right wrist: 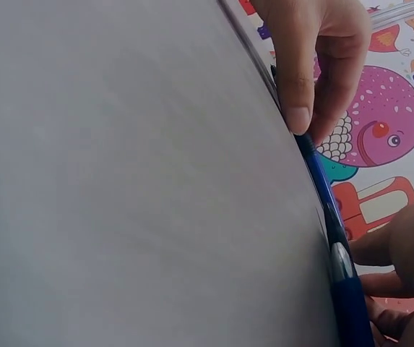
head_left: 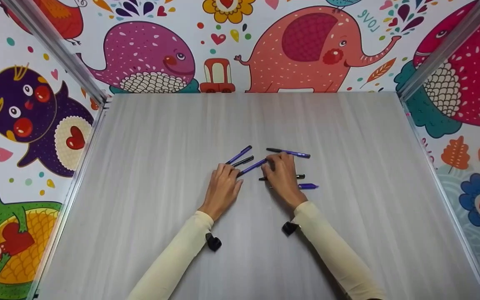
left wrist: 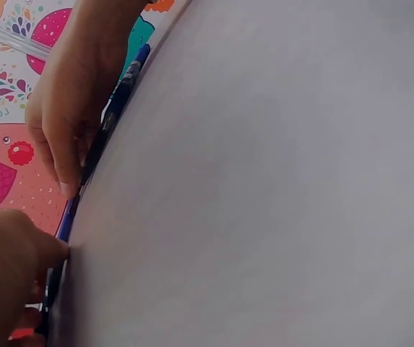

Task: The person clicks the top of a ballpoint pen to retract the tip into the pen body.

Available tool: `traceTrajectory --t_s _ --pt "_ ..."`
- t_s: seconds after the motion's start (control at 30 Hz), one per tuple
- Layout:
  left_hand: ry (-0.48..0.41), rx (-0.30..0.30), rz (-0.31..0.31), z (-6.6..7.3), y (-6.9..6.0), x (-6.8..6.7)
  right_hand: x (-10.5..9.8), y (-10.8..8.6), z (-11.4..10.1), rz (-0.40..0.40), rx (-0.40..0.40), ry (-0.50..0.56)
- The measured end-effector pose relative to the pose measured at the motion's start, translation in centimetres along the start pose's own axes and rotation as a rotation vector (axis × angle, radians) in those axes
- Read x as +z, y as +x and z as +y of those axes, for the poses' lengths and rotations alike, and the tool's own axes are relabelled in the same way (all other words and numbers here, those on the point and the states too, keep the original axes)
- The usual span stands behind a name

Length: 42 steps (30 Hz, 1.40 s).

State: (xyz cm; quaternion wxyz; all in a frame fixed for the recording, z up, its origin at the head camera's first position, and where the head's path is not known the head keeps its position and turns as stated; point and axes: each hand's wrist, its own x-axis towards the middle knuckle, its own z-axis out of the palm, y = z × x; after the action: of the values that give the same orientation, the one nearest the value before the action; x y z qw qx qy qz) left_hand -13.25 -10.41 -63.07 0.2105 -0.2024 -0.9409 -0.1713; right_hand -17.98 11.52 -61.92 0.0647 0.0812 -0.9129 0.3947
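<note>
A blue pen (head_left: pixel 251 167) with dark ends lies slantwise between my two hands. My left hand (head_left: pixel 222 185) pinches its lower end; in the right wrist view, the thumb (right wrist: pixel 300 108) and a finger meet at the pen's dark tip. My right hand (head_left: pixel 281 175) has its fingertips around the other end. Just beyond the left fingers lie another blue pen (head_left: pixel 239 154) and a black pen (head_left: pixel 244 161). Above the right hand is a blue pen with a black end (head_left: pixel 288 153). Beneath that hand, partly hidden, lie a black pen (head_left: pixel 300 176) and a purple pen (head_left: pixel 308 186).
The pens lie on a grey wood-grain table (head_left: pixel 161 133). Metal rails (head_left: pixel 69 204) edge it, and panels printed with cartoon animals stand around it. A black wrist device (head_left: pixel 213 241) hangs at the left sleeve, another (head_left: pixel 289 228) at the right.
</note>
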Motion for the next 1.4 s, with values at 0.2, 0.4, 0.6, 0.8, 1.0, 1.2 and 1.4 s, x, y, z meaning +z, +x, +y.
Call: traceTrajectory --t_s 0.2,0.4,0.6,0.8,1.0,1.2,1.4 --pt "-0.001 -0.013 0.005 0.0 0.1 0.3 0.0 -0.2 0.0 -0.006 0.010 0.001" --pt "-0.062 -0.034 0.034 0.1 0.1 0.5 0.0 -0.4 0.0 -0.009 0.004 0.035" --pt "-0.197 -0.098 0.022 0.7 0.3 0.1 -0.6 -0.9 0.1 0.005 -0.007 0.075" --pt "-0.351 -0.149 0.016 0.9 0.4 0.1 -1.5 -1.3 0.4 0.022 -0.025 0.142" --pt "-0.453 -0.210 0.016 0.0 0.1 2.1 -1.9 -1.6 0.8 0.047 -0.104 0.173" --pt "-0.466 -0.224 -0.009 -0.2 0.1 2.9 -2.2 -1.9 0.8 0.050 -0.133 0.220" --pt "-0.567 -0.275 -0.034 -0.2 0.2 3.7 -2.7 -2.2 0.5 0.061 -0.177 0.276"
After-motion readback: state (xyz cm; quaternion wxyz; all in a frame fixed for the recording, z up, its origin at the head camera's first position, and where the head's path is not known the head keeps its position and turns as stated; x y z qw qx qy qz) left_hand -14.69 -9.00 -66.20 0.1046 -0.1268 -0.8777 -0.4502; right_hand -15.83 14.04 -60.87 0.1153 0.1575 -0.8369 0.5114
